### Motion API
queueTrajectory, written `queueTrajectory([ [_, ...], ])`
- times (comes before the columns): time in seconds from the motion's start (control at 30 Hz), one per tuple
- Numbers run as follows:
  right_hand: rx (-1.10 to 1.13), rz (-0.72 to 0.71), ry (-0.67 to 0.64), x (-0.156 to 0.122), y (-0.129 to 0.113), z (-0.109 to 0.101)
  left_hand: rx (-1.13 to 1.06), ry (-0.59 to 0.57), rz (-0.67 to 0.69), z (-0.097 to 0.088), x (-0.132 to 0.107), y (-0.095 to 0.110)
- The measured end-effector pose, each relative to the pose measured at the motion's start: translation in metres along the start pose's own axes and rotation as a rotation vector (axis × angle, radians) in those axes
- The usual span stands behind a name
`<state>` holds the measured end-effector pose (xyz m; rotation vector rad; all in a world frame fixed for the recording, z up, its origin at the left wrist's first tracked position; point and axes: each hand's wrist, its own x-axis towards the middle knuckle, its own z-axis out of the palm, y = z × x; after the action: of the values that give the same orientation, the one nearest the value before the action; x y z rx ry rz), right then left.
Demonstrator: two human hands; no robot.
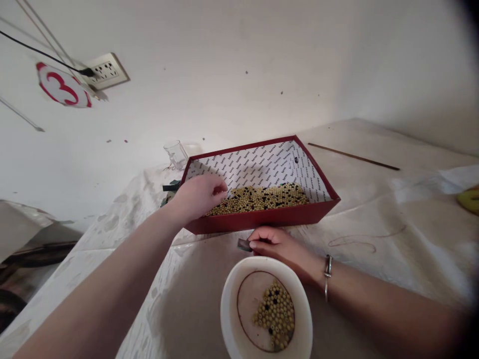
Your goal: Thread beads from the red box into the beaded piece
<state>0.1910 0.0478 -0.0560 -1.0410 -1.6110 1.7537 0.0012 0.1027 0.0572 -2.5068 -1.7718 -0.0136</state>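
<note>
A red-rimmed box with a printed white lining holds many small yellow beads with black ones mixed in. My left hand reaches over its left side, fingers curled together just above the beads; whatever is between the fingertips is too small to make out. In front of the box, my right hand rests low, thumb and fingers closed on a small dark flat piece. Just below that hand stands a white tub, with more yellow and black beads gathered on the right of its bottom.
A clear glass mug stands behind the box's left corner, with a dark object beside the box. A thin brown stick and a reddish thread lie on the covered table at right. A yellow thing shows at the right edge.
</note>
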Motion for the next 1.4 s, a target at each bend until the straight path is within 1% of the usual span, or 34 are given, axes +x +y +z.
queueTrajectory([
  [0.03,-0.017,-0.004,0.0,0.0,0.0,0.0,0.054,-0.126,0.013,0.003,0.011,0.0],
  [0.07,-0.031,-0.01,-0.003,-0.001,-0.001,0.0,0.079,-0.196,0.025,0.008,0.021,0.0],
  [0.13,-0.051,-0.02,-0.013,-0.001,-0.002,-0.001,0.114,-0.293,0.038,0.017,0.036,0.003],
  [0.2,-0.068,-0.028,-0.014,-0.002,-0.004,-0.001,0.136,-0.367,0.036,0.024,0.043,0.006],
  [0.3,-0.105,-0.046,-0.005,-0.003,-0.006,-0.001,0.16,-0.465,0.019,0.028,0.043,0.01],
  [0.37,-0.118,-0.056,-0.006,-0.003,-0.006,-0.002,0.165,-0.505,0.005,0.027,0.04,0.011],
  [0.43,-0.118,-0.071,-0.012,-0.003,-0.005,-0.002,0.165,-0.516,-0.003,0.027,0.038,0.012],
  [0.5,-0.119,-0.083,-0.014,-0.004,-0.005,-0.003,0.162,-0.474,-0.004,0.025,0.037,0.011],
  [0.53,-0.117,-0.083,-0.014,-0.004,-0.006,-0.003,0.16,-0.431,-0.006,0.023,0.037,0.011],
  [0.63,-0.103,-0.056,-0.012,-0.005,-0.008,-0.002,0.156,-0.239,-0.028,0.015,0.034,0.008],
  [0.7,-0.089,-0.045,-0.007,-0.005,-0.01,-0.002,0.133,-0.07,-0.035,0.006,0.025,0.006],
  [0.73,-0.081,-0.041,-0.005,-0.005,-0.011,-0.002,0.106,0.024,-0.027,0.001,0.018,0.006],
  [0.8,-0.058,-0.034,-0.004,-0.005,-0.011,-0.002,0.005,0.253,0.007,-0.006,-0.001,0.009],
  [0.87,-0.026,-0.016,-0.01,-0.005,-0.009,-0.002,-0.076,0.426,0.017,-0.009,-0.025,0.016],
  [0.93,0.004,-0.006,-0.01,-0.004,-0.006,-0.001,-0.132,0.548,0.047,-0.005,-0.048,0.026],
  [0.97,0.018,-0.004,-0.009,-0.003,-0.004,-0.001,-0.163,0.596,0.104,-0.001,-0.058,0.032],
  [1.03,0.048,-0.002,0.003,-0.002,-0.002,-0.001,-0.239,0.588,0.24,0.014,-0.074,0.042],
  [1.1,0.069,-0.003,0.02,-0.002,0.0,-0.002,-0.287,0.587,0.314,0.031,-0.082,0.049],
  [1.17,0.068,-0.019,0.02,-0.002,0.001,-0.002,-0.303,0.59,0.327,0.047,-0.084,0.052],
  [1.23,0.059,-0.047,0.001,-0.003,0.0,-0.003,-0.305,0.587,0.328,0.059,-0.082,0.052],
  [1.4,0.055,-0.065,-0.02,-0.004,-0.002,-0.005,-0.315,0.528,0.344,0.075,-0.077,0.046],
])
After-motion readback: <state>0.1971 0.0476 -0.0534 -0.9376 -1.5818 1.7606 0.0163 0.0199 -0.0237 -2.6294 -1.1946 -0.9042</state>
